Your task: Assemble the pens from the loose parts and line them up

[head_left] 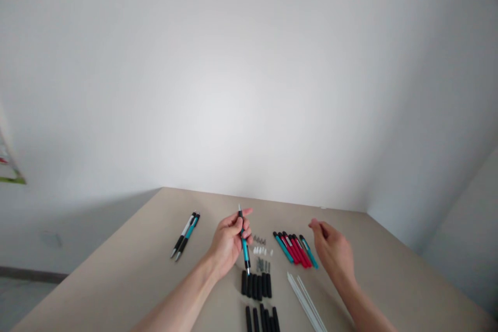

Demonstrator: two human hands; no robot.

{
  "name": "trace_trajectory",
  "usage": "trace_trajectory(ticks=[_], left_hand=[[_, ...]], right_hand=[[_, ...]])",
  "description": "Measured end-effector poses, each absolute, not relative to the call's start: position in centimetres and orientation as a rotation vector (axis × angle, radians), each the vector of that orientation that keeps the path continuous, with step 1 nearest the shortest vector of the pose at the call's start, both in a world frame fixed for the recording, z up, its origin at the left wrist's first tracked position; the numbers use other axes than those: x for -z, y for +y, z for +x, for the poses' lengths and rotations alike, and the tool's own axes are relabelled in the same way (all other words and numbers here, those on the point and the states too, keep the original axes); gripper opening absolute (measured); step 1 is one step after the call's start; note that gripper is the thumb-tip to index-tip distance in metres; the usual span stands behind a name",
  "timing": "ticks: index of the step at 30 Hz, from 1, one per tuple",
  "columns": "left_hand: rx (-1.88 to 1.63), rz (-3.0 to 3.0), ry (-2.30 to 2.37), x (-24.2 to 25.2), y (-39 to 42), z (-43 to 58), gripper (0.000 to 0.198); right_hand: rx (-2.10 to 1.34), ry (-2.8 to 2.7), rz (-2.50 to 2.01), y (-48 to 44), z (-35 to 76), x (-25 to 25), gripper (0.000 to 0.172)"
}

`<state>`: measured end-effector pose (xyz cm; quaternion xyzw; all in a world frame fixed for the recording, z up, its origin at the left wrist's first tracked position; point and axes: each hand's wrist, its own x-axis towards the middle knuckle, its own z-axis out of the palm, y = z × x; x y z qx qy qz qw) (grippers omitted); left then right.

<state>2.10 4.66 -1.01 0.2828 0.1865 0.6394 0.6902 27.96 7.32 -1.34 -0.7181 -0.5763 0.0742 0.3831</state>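
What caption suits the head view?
Left hand holding slim teal-black pen, right hand near red and teal tubular barrels.

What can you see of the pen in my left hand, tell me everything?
The pen is slim, with a teal barrel, black sections toward both ends and a silvery pointed tip; it looks like plastic, perhaps with metal at the tip. Your left hand grips it, tip slanting away from you. Its near end appears over the black tubes; contact there is unclear.

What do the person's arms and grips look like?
The left arm and right arm are bare and tapering: no sleeve, watch or band shows. The left grip and right grip are gloveless human hands; no ring can be made out.
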Motion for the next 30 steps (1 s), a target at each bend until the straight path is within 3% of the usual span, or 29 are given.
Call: trace_trajectory(ticks=[8, 20, 30], left_hand=[[-1.450, 0.631, 0.346, 1.3, 5.4, 1.6, 0.030], [-1.379, 0.635, 0.266, 1.1, 5.1, 1.9, 0.038], [-1.532, 0.780, 0.418, 1.4, 6.2, 1.6, 0.047]], right_hand=[[-0.196, -1.201, -1.938, 10.1, 31.3, 3.1, 0.044], [-0.182, -1.175, -1.921, 10.5, 31.3, 3.5, 0.037], [-0.202, -1.199, -2.005, 10.5, 31.1, 3.6, 0.025]])
